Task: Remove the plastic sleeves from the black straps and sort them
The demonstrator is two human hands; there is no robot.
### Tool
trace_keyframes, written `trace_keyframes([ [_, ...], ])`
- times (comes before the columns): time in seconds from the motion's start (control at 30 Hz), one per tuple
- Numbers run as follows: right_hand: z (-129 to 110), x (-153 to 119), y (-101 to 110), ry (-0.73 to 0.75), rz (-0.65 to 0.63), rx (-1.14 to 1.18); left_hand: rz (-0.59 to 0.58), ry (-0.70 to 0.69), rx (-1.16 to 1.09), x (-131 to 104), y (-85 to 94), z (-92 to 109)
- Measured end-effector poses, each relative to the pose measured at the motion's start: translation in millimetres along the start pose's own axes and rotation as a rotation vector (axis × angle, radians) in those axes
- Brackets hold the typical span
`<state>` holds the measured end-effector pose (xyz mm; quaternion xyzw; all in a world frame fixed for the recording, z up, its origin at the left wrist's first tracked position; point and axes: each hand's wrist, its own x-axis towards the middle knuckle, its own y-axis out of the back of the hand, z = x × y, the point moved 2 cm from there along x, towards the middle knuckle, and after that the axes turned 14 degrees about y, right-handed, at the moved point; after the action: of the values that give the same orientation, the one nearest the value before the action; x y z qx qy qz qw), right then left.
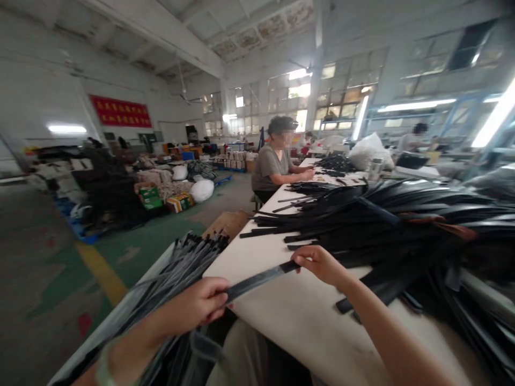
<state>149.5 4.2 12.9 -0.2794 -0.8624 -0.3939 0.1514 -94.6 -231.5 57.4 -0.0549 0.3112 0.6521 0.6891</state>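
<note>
Strip (257, 281), one, narrow and flat, black at the far right end and greyish along the visible middle; located over the near left part of the pale table (277, 316), strung between two hands. Long axis: slantwise, from the left hand (209, 300) at near left to the right hand (316, 261), farther off and to the right. Grip, left: thumb and fingers pinching the strip at its near part; whether it runs on below that hand cannot be told. Grip, right: fingertips pinching the black end. Neither hand is nearer, both being in contact. Adjacent, right and far: heap of black strips (346, 214) on the table, just beyond the right hand. Adjacent, left: bundle of greyish strips (181, 268), nearer the left hand. Writing: red banner (119, 111) on the far left wall, two rows of yellow characters, too blurred to read; green box (150, 197) and orange carton (179, 202) on the far left, printed, wording illegible. Brands: none legible.
</note>
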Motion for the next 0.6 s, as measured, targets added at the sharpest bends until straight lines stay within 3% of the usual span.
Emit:
trace_keyframes([
  [0.07, 9.5, -4.7, -4.8, -0.057, -0.02, 0.007, 0.228, 0.087, -0.043, -46.2, 31.5, -24.3],
  [0.13, 24.9, -10.5, -5.0, -0.145, 0.04, -0.056, 0.419, 0.176, -0.114, -82.0, 67.4, -42.1],
  [0.23, 46.3, -16.8, -5.2, -0.229, 0.093, -0.13, 0.498, 0.213, -0.165, -98.2, 116.0, -55.0],
  [0.33, 56.7, -17.9, -8.8, -0.26, 0.067, -0.153, 0.476, 0.211, -0.088, -65.6, 151.3, -58.9],
  [0.43, 59.4, -17.1, -12.1, -0.268, 0.066, -0.142, 0.518, 0.199, 0.037, -2.5, 175.8, -55.8],
  [0.53, 62.3, -17.6, -13.3, -0.272, 0.072, -0.123, 0.673, 0.107, 0.117, 63.1, 189.2, -36.3],
  [0.6, 65.3, -18.0, -12.9, -0.269, 0.071, -0.121, 0.788, 0.024, 0.179, 97.1, 184.3, -13.0],
])
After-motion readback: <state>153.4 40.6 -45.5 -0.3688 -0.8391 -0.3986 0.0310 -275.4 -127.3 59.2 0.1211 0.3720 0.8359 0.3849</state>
